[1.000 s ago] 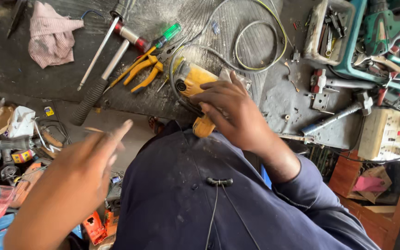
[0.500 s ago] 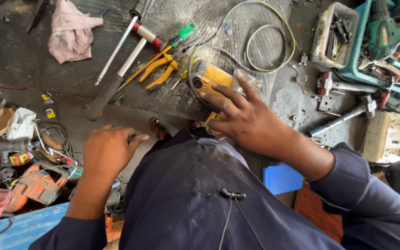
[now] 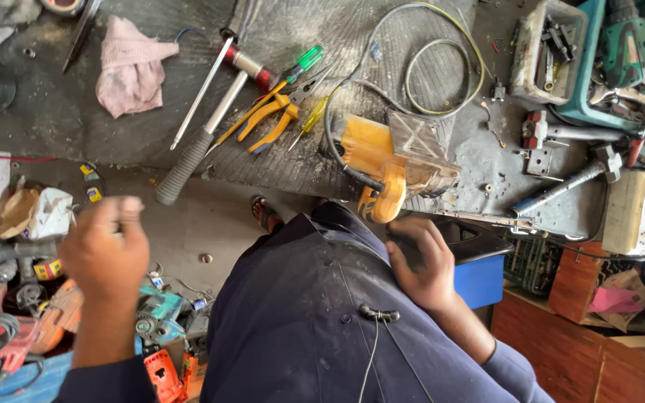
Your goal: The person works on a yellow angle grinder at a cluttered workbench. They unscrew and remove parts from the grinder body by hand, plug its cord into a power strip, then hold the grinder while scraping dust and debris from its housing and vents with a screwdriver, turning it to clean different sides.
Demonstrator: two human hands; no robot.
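A yellow power tool (image 3: 377, 158) with a clear guard and a black cord lies at the workbench's front edge, touched by neither hand. My right hand (image 3: 421, 263) rests just below it against my dark blue coverall (image 3: 315, 321), fingers loosely spread and holding nothing. My left hand (image 3: 106, 250) is raised out to the left over the floor clutter; it is blurred, with the fingers curled in, and I see nothing in it. Left of the tool lie orange-handled pliers (image 3: 263, 119), a yellow screwdriver (image 3: 311, 114) and a green screwdriver (image 3: 304, 60).
A grey-gripped hammer (image 3: 188, 160), a pink rag (image 3: 132, 71) and a looped cable (image 3: 442, 67) lie on the bench. A teal case (image 3: 621, 67) and metal parts crowd the right. A blue bin (image 3: 479, 276) sits under the bench. Power tools and cords (image 3: 162, 313) litter the floor.
My right hand has let go of the yellow power tool and dropped to my coverall. My left hand has moved left and curled shut. The view has shifted a little.
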